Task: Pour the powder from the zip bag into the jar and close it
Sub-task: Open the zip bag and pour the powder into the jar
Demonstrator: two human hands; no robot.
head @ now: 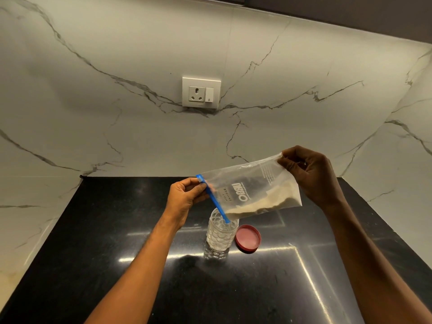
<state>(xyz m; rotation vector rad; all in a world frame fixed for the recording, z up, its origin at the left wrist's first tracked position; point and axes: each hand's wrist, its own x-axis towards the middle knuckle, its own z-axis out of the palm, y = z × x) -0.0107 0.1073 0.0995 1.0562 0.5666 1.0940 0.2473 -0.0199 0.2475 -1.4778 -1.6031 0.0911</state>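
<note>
A clear zip bag (247, 190) with a blue zip strip is held sideways above the black counter. Pale powder (261, 205) lies along its lower edge. My left hand (187, 197) pinches the blue strip near the bag's upper mouth corner. My right hand (308, 174) pinches the bag's raised bottom corner. The lower end of the blue strip dips into the open mouth of a clear textured jar (221, 235), which stands upright on the counter. A red lid (247, 238) lies flat just to the right of the jar.
The black polished counter (117, 265) runs to a marble wall at the back and marble sides at left and right. A white wall socket with switch (201, 92) sits on the back wall above the counter.
</note>
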